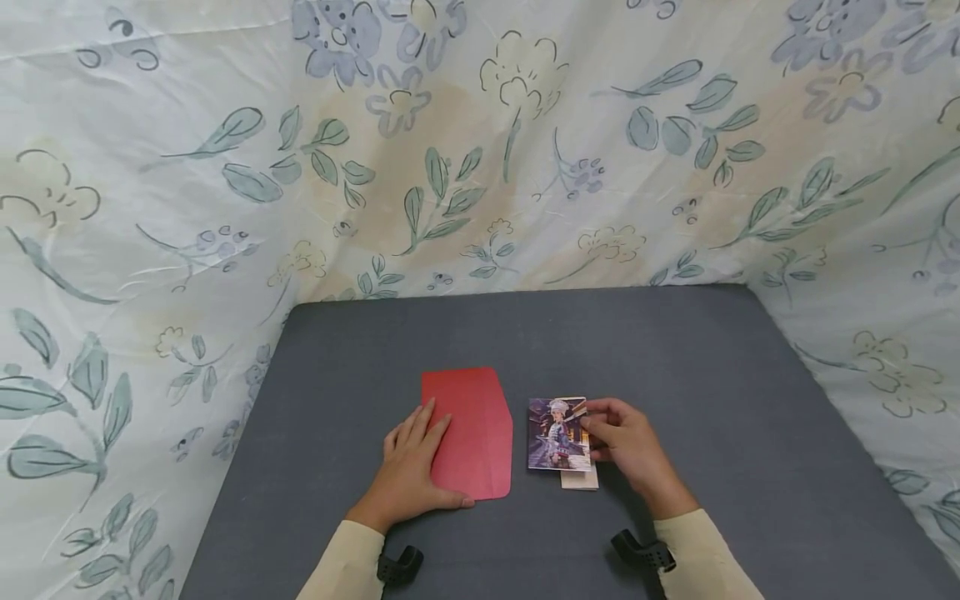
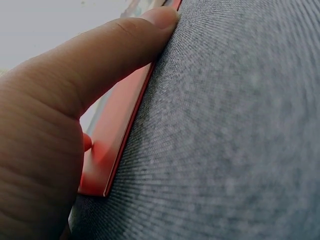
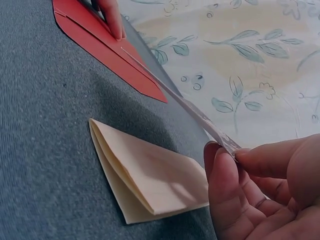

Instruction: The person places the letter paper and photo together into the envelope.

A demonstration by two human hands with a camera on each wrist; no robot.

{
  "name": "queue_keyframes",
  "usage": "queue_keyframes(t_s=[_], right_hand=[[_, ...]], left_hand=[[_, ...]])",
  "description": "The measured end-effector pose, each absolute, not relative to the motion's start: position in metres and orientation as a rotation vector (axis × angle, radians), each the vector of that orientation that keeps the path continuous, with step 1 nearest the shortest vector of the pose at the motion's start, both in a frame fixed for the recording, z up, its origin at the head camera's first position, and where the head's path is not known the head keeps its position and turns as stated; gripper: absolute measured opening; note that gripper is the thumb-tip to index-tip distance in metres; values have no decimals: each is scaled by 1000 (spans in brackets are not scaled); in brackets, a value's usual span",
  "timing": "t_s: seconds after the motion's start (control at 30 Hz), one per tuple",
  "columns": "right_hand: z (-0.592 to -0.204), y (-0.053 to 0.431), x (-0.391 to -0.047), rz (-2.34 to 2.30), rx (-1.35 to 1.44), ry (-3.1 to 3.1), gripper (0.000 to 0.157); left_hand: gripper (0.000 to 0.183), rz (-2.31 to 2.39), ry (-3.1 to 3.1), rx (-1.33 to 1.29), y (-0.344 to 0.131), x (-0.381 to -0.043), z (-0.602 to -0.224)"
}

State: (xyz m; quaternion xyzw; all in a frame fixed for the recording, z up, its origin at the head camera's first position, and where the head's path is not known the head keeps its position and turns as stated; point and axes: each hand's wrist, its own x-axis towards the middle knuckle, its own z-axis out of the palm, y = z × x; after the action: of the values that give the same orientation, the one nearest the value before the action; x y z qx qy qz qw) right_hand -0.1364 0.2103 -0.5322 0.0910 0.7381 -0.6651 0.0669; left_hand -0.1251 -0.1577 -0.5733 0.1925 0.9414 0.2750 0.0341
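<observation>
A red envelope [image 1: 472,442] lies on the dark grey table with its flap side toward the right. My left hand [image 1: 412,467] rests on its left part, fingers spread and thumb [image 2: 125,42] along the near edge. Between thumb and fingers, my right hand [image 1: 626,442] pinches the right edge of a picture card [image 1: 555,437] showing a costumed figure in a white hat. In the right wrist view the card [image 3: 185,102] is seen nearly edge-on, raised off the table. Below it a folded cream paper [image 3: 155,175] stands slightly open on the cloth, mostly hidden by the card in the head view.
The dark grey table [image 1: 360,350] has a back edge against a hanging floral cloth [image 1: 450,167], which also runs down both sides. Black bands [image 1: 401,567] sit at both wrists, over cream sleeves.
</observation>
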Motion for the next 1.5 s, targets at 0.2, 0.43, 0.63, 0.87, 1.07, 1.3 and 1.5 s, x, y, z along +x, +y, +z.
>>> queue_keyframes(t_s=[0.2, 0.43, 0.63, 0.87, 1.07, 1.3, 1.5], right_hand=[[-530, 208, -143, -1987, 223, 2226, 32], [-530, 201, -151, -1976, 177, 2181, 28], [-532, 193, -156, -1960, 157, 2170, 27], [-535, 184, -158, -1920, 132, 2177, 25], [-535, 175, -158, -1895, 123, 2197, 26], [-539, 167, -157, -1870, 113, 2205, 26], [-544, 165, -156, -1847, 93, 2212, 21]], left_hand=[[131, 851, 2906, 564, -153, -127, -573], [132, 843, 2913, 538, -148, -130, -573], [132, 834, 2932, 540, -146, -131, -573], [132, 840, 2939, 553, -146, -130, -574], [133, 832, 2945, 554, -146, -130, -574], [133, 829, 2954, 555, -144, -128, -575], [132, 829, 2953, 545, -142, -125, -576]])
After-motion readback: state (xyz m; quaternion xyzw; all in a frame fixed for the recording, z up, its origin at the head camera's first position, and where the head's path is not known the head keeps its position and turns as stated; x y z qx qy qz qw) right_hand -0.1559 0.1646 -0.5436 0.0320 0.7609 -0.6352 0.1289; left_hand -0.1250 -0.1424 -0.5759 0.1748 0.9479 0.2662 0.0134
